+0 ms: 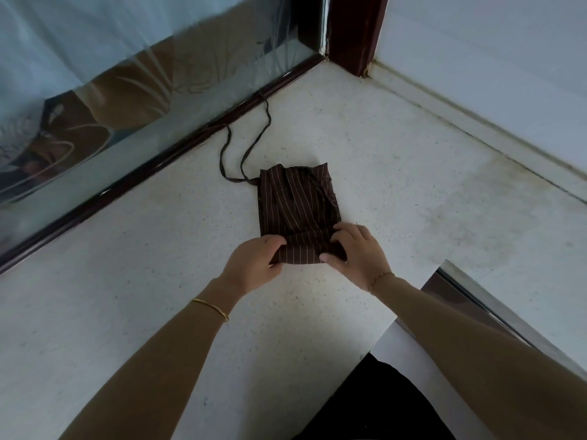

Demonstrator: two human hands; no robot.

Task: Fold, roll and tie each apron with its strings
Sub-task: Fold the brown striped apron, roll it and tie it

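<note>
A dark brown apron (295,201) with thin pale stripes lies folded into a narrow rectangle on the speckled white counter (158,249). Its near end is turned up into a short roll. My left hand (254,265) grips the left end of that roll, fingers curled over the cloth. My right hand (355,252) grips the right end, thumb underneath and fingers on top. Two dark apron strings (251,144) trail from the apron's far left corner toward the window frame.
A dark window frame (127,182) with frosted patterned glass runs along the left. A pale wall ledge (476,128) borders the right, meeting a brown post (352,33) at the far corner. A shiny metal edge (495,312) lies near my right forearm.
</note>
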